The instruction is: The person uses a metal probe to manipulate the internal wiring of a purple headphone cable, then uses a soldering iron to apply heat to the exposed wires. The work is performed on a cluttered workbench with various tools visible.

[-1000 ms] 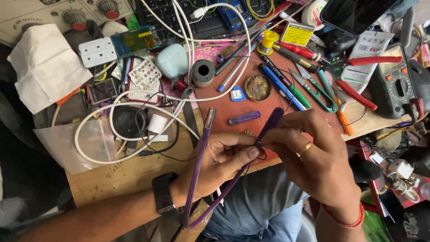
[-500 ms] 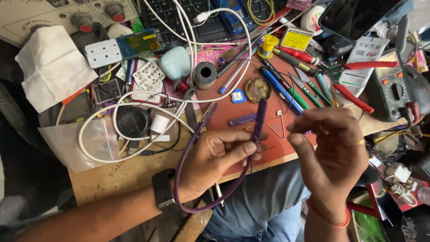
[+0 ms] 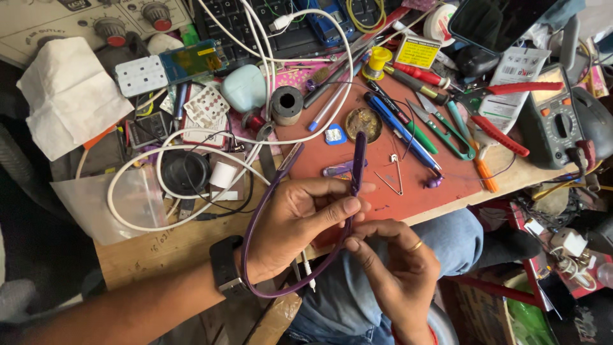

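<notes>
A purple neckband-style band (image 3: 359, 153) curves in a loop from the red mat down past my wrist. My left hand (image 3: 300, 220), with a black watch on the wrist, pinches the band's right arm between thumb and forefinger. My right hand (image 3: 393, 275), wearing a gold ring, sits just below it with fingertips closed on the same arm of the band near the mat's front edge. The band's other end (image 3: 292, 155) has a metal tip and points up over the red mat (image 3: 383, 191).
On the wooden bench lie a white cable (image 3: 147, 185), a folded white cloth (image 3: 70, 96), a multimeter (image 3: 555, 121), red-handled cutters (image 3: 504, 137), blue pens (image 3: 402, 134), tweezers (image 3: 393, 176), a solder tin (image 3: 364, 122), a tape roll (image 3: 287, 104) and a keyboard (image 3: 281, 32).
My right hand has dropped from above the mat to below my left hand and closed on the band. The band's right arm now stands more upright.
</notes>
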